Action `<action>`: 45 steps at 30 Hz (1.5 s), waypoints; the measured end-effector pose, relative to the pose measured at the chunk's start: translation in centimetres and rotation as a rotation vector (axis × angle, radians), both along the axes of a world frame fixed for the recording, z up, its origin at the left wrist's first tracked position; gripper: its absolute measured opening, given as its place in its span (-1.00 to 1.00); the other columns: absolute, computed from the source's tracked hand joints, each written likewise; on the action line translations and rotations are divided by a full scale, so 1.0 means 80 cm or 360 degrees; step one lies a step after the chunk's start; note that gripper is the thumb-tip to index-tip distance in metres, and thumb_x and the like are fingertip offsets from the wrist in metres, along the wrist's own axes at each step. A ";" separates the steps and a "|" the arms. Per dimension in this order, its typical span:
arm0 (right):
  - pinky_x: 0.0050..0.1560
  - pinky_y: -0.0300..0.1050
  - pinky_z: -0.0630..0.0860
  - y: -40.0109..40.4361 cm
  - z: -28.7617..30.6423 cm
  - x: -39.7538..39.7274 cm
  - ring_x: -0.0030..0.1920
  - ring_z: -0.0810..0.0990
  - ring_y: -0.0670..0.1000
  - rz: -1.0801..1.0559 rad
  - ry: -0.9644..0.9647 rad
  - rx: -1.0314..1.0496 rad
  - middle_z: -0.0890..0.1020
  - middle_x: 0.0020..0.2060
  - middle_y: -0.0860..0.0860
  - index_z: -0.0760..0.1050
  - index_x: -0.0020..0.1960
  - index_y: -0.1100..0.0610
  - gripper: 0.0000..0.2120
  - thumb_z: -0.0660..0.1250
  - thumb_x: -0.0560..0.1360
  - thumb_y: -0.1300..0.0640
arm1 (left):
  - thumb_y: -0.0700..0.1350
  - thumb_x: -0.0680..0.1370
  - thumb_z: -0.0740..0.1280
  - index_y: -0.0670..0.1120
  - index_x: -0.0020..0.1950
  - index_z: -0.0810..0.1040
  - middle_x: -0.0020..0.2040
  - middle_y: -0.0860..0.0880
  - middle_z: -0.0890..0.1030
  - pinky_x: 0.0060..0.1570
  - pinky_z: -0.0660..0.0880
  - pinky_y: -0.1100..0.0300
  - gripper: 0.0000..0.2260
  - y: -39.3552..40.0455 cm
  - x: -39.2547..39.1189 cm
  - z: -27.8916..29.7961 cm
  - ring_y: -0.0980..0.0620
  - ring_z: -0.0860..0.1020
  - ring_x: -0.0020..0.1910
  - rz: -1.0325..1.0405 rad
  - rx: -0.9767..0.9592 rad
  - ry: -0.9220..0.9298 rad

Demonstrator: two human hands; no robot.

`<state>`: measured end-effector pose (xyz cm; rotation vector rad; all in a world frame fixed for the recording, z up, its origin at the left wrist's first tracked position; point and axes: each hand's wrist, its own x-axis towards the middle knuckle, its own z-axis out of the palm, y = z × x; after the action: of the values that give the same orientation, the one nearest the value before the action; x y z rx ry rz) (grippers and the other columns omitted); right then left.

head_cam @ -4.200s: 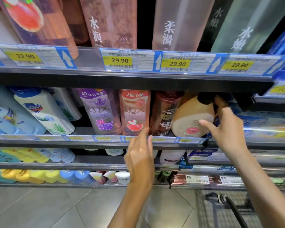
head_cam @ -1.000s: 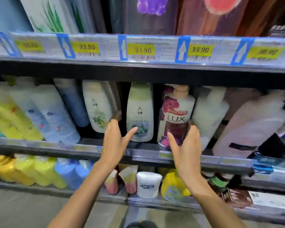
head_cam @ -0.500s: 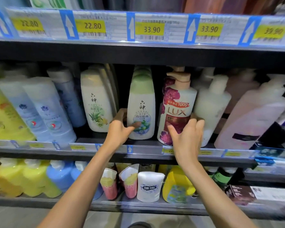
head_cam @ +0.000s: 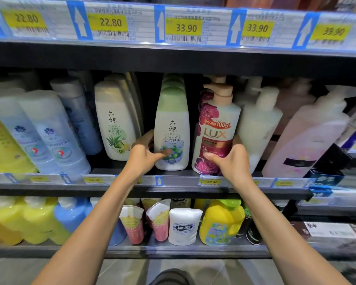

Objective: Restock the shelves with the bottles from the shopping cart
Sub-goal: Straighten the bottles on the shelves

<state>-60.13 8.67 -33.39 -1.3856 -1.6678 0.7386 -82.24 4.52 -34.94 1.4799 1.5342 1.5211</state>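
A white bottle with a green cap point(head_cam: 171, 124) stands upright on the middle shelf point(head_cam: 173, 181). My left hand point(head_cam: 145, 156) grips its lower left side, thumb across the label. Right beside it stands a LUX pump bottle point(head_cam: 216, 128) with purple flowers. My right hand point(head_cam: 229, 161) wraps its lower part, fingers behind and thumb in front. Both bottles rest on the shelf near its front edge. The shopping cart is out of view.
A white aloe bottle point(head_cam: 116, 124) stands left of my left hand, pale blue bottles point(head_cam: 56, 136) further left. White point(head_cam: 259, 128) and pink pump bottles point(head_cam: 308, 136) crowd the right. The upper shelf edge point(head_cam: 173, 56) hangs low overhead. Yellow and blue bottles fill the shelf below.
Both hands have closed in from open and apart: the left onto the green-capped bottle, the right onto the LUX bottle. The view dropped from a higher shelf to this one.
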 end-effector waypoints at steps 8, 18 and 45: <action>-0.20 -0.20 0.49 0.009 0.001 0.014 -0.19 0.60 -0.10 0.0185 -0.0051 0.0002 0.70 -0.15 0.06 0.66 -0.03 0.27 -0.66 0.59 0.31 0.09 | -0.32 0.36 0.51 -0.07 0.20 0.48 0.12 -0.03 0.61 0.20 0.49 0.15 -0.53 -0.007 -0.005 -0.002 0.01 0.59 0.14 -0.0036 -0.0035 0.0070; -0.11 -0.18 0.55 0.011 -0.005 0.015 -0.10 0.63 -0.03 0.0272 -0.0047 -0.0073 0.69 -0.06 0.07 0.60 0.09 0.22 -0.64 0.53 0.38 0.07 | -0.18 0.41 0.51 -0.08 0.28 0.48 0.12 0.00 0.63 0.18 0.51 0.14 -0.53 -0.016 -0.004 0.004 0.11 0.60 0.11 -0.0046 -0.0153 0.0145; 0.33 0.06 0.41 -0.075 -0.104 -0.091 0.30 0.52 0.13 0.0798 -0.1228 0.1874 0.51 0.33 0.14 0.48 0.34 0.23 -0.57 0.10 0.53 0.36 | -0.23 0.52 0.38 -0.18 0.33 0.36 0.19 -0.13 0.54 0.18 0.50 0.02 -0.59 -0.048 -0.116 0.017 -0.10 0.54 0.18 0.0512 0.0084 -0.0017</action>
<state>-67.41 2.69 -41.74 -0.3583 -2.4291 -0.6343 -91.48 0.64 -33.57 1.2957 1.8049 1.7571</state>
